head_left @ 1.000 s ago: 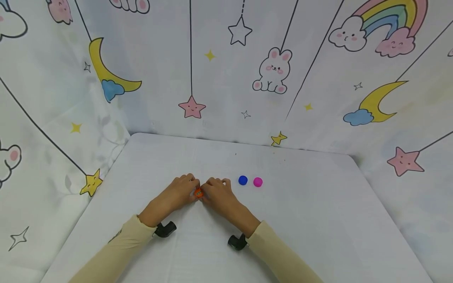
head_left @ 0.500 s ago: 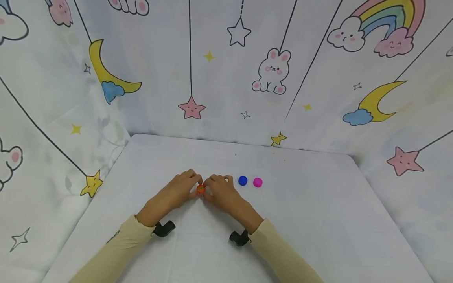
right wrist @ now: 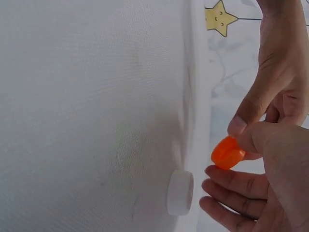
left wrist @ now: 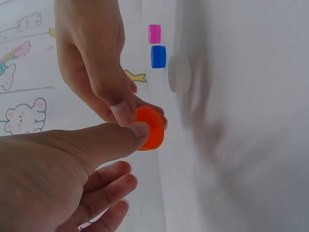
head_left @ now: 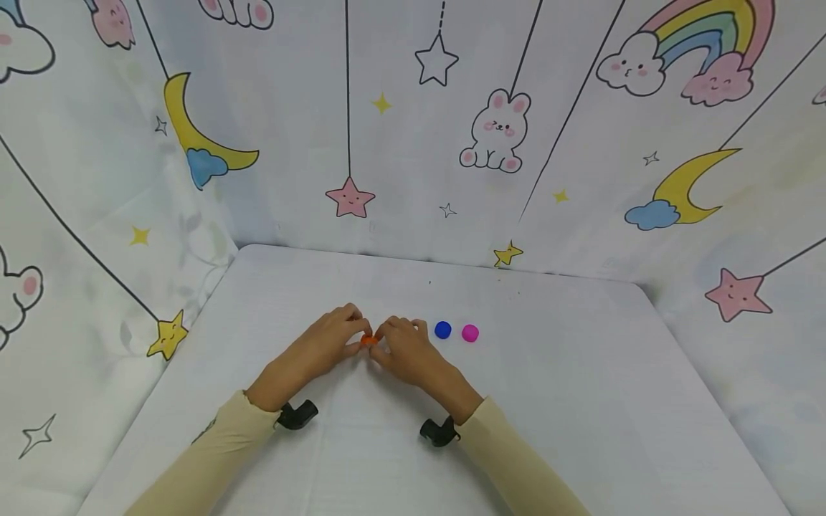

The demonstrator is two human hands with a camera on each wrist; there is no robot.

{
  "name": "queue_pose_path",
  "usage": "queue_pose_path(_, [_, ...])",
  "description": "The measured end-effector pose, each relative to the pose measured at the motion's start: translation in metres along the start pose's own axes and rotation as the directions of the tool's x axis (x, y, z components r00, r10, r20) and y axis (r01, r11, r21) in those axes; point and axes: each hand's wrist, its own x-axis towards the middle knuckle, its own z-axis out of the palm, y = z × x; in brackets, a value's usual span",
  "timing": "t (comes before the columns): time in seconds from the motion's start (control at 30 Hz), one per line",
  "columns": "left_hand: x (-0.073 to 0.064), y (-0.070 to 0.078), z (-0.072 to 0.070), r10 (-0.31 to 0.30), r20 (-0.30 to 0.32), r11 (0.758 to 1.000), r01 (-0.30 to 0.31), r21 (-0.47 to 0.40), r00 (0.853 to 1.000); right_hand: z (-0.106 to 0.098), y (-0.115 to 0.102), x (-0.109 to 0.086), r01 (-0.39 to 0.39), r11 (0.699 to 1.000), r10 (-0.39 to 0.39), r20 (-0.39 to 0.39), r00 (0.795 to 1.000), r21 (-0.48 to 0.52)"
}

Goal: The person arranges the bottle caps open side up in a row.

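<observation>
Between my two hands, an orange bottle cap [head_left: 368, 340] is held slightly above the white table. My left hand [head_left: 325, 340] pinches it from the left, its thumb pressing the cap's hollow side in the left wrist view. From the other side my right hand [head_left: 408, 351] pinches the same orange cap [right wrist: 228, 152] with thumb and finger. Its remaining fingers are spread below in the right wrist view. On the table near my right hand lies a white cap [left wrist: 180, 74]; that hand mostly covers it in the head view.
A blue cap [head_left: 442, 330] and a pink cap [head_left: 470, 333] lie side by side to the right of my right hand. The white tabletop [head_left: 581, 373] meets a printed cloth backdrop [head_left: 290, 129] at its back edge. Both wrists wear black camera mounts [head_left: 298, 415].
The orange cap has tilted: its marked top faced the head camera earlier, and now only a thin edge shows there. Both hands have shifted slightly forward, still holding it.
</observation>
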Motion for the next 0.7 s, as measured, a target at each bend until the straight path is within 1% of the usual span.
queue_pose_path(0.17, [0.0001, -0.0014, -0.0011, -0.054, 0.012, 0.998, 0.055, -0.037, 0.998, -0.0011, 0.0025, -0.0007, 0.002, 0.999, -0.001, -0.027, 1.000, 0.033])
queue_pose_path(0.3, [-0.0009, -0.0016, -0.0035, -0.118, 0.033, 0.990, 0.120, -0.075, 0.992, -0.0013, 0.0030, -0.0010, 0.024, 0.998, -0.021, -0.059, 0.998, 0.053])
queue_pose_path(0.43, [-0.0011, -0.0021, -0.0059, -0.191, 0.076, 0.971, 0.200, -0.130, 0.979, -0.0007, 0.0027, -0.0023, 0.033, 0.997, -0.028, -0.079, 0.996, 0.064])
queue_pose_path(0.6, [-0.0010, -0.0055, -0.0063, -0.234, 0.113, 0.951, 0.252, -0.181, 0.966, 0.0006, 0.0023, -0.0036, 0.054, 0.998, -0.050, -0.091, 0.995, 0.040])
queue_pose_path(0.67, [-0.0008, -0.0071, -0.0061, -0.253, 0.128, 0.938, 0.276, -0.211, 0.959, 0.0015, 0.0017, -0.0034, 0.066, 0.998, -0.064, -0.096, 0.993, 0.020])
queue_pose_path(0.7, [-0.0008, -0.0077, -0.0062, -0.268, 0.140, 0.927, 0.295, -0.230, 0.953, 0.0021, 0.0013, -0.0030, 0.071, 0.997, -0.070, -0.101, 0.992, 0.008])
